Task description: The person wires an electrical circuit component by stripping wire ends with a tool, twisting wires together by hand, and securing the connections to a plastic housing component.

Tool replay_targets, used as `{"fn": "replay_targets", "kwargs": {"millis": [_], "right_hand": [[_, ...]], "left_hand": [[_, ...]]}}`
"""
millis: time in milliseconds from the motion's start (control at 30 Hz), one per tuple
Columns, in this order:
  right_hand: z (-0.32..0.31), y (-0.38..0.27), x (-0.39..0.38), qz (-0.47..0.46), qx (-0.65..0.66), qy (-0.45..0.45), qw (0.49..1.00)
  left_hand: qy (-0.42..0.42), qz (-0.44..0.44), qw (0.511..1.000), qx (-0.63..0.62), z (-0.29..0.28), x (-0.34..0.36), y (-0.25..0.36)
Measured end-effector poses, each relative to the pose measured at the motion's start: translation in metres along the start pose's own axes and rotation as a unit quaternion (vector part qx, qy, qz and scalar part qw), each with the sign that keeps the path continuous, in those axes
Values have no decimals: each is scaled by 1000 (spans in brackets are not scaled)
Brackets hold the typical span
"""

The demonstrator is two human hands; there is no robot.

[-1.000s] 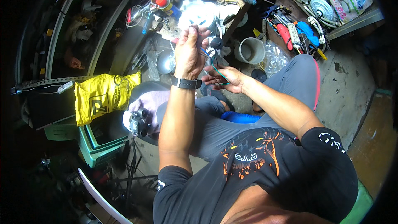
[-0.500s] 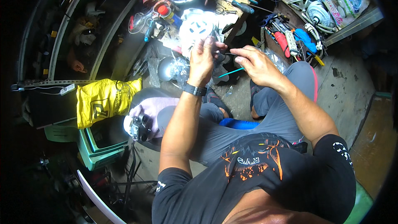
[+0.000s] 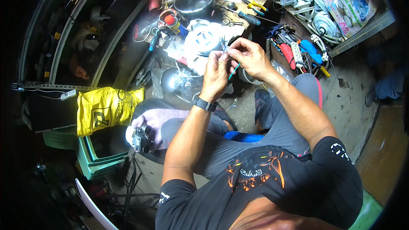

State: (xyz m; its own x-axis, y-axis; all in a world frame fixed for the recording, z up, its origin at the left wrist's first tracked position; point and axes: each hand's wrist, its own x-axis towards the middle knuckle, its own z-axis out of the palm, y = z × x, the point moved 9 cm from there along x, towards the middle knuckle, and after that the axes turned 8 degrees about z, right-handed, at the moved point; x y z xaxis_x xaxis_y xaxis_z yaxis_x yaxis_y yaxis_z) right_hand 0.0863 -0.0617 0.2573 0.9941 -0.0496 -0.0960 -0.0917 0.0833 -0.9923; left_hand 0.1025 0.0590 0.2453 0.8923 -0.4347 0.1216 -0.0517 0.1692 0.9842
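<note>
My left hand (image 3: pixel 215 73), with a dark watch (image 3: pixel 204 102) on its wrist, is closed in a pinch in front of the bench. My right hand (image 3: pixel 252 58) meets it at the fingertips, also pinching. A thin teal strand (image 3: pixel 234 72), perhaps wire or tubing, slants down from under my right fingers. Between the fingertips a small bluish tip (image 3: pixel 225 48) shows; what my left fingers hold is too small to make out. Just beyond my hands sits a white round plastic part (image 3: pixel 202 39) with slots, washed out by bright light.
The cluttered bench holds a black bowl (image 3: pixel 194 1), a red-capped spray can (image 3: pixel 175 24), yellow-handled pliers (image 3: pixel 254 6) and a screwdriver (image 3: pixel 249 18). Tools (image 3: pixel 294 51) and white coiled parts (image 3: pixel 321 21) lie at right. A yellow bag (image 3: pixel 108 110) rests on the left. Someone's leg (image 3: pixel 387 84) shows far right.
My hands have come together: the right moved left, the left slightly right and down. The teal strand has turned from nearly level to steep. A person's leg has appeared at far right.
</note>
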Motion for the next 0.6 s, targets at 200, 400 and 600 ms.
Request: {"fn": "replay_targets", "kwargs": {"millis": [200,400,600], "right_hand": [[-4,-30,1,-207,-176,122,955],[3,-58,-4,-312,-273,170,894],[-6,-24,9,-227,-191,179,938]], "left_hand": [[38,-85,994,-54,-6,-8,-6],[106,-117,981,-113,-11,-16,-18],[153,-121,978,-68,-21,-11,-10]]}}
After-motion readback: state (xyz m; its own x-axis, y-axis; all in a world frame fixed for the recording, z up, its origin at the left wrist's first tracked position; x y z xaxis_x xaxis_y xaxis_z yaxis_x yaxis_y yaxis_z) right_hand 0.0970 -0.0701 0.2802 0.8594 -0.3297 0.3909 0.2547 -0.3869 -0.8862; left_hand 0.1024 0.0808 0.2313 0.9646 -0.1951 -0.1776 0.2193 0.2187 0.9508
